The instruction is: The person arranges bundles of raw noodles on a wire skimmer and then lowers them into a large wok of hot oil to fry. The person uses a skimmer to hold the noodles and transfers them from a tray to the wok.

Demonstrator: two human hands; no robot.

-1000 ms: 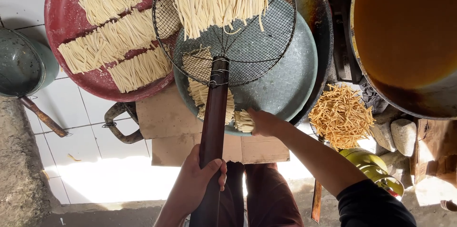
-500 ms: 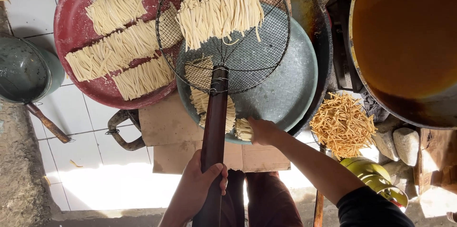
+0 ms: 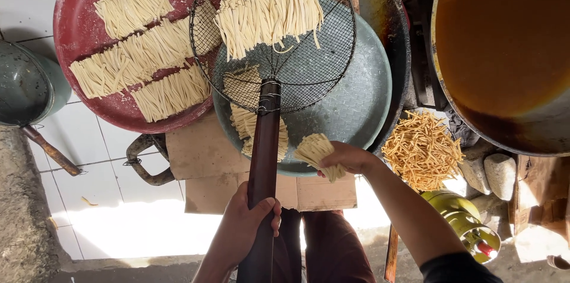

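wire skimmer (image 3: 273, 34), round mesh | left hand (image 3: 249, 221) grips handle | right hand (image 3: 350, 157) holds noodle bundle (image 3: 317, 152)

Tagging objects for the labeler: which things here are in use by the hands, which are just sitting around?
In use:
left hand gripping the wire skimmer by its handle
right hand holding a bundle of raw dough strips
strips in the skimmer
grey tray

Lying about:
red tray
pile of fried strips
wok of oil
green gas cylinder
grey pan

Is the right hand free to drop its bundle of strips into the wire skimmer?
Probably yes: the right hand holds a bundle of strips just below the wire skimmer, whose open basket has nothing above it.
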